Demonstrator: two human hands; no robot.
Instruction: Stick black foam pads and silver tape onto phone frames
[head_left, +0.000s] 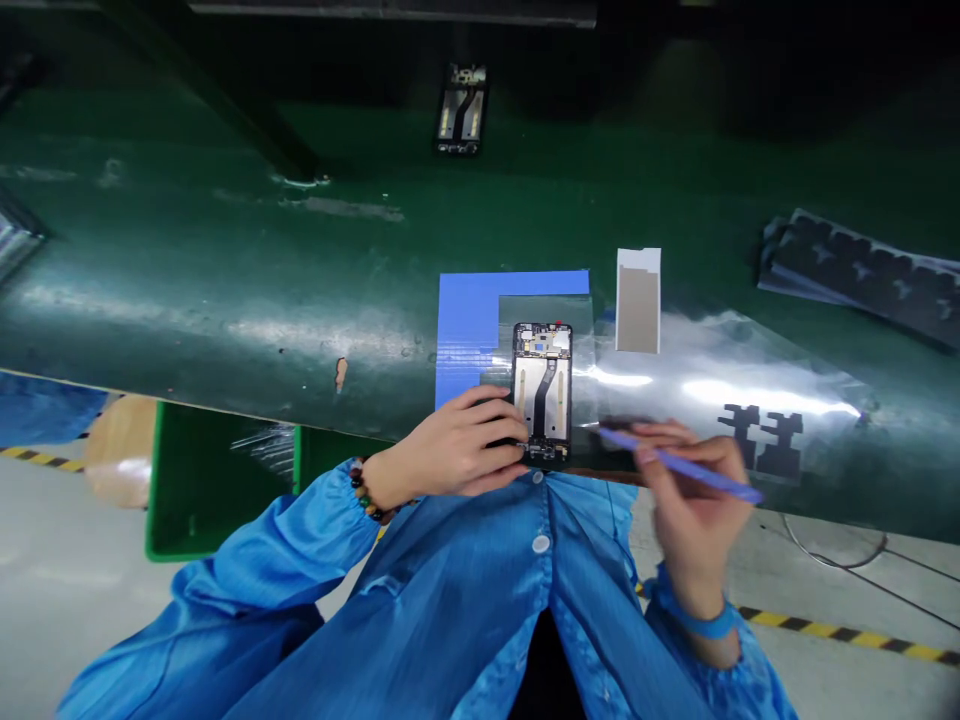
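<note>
An opened phone frame with its inner parts showing lies upright on a blue mat near the front edge of the green bench. My left hand rests against the frame's left side and lower corner, steadying it. My right hand is to the right of the frame, blurred, and grips a thin blue stick tool whose tip points left toward the phone. Both sleeves are blue; a bead bracelet sits on my left wrist.
A white card with a tan film lies right of the mat. A clear shiny sheet carrying black cut pieces covers the bench's right side. Dark foam strips lie far right. Another phone frame sits farther back. A green bin stands below the bench.
</note>
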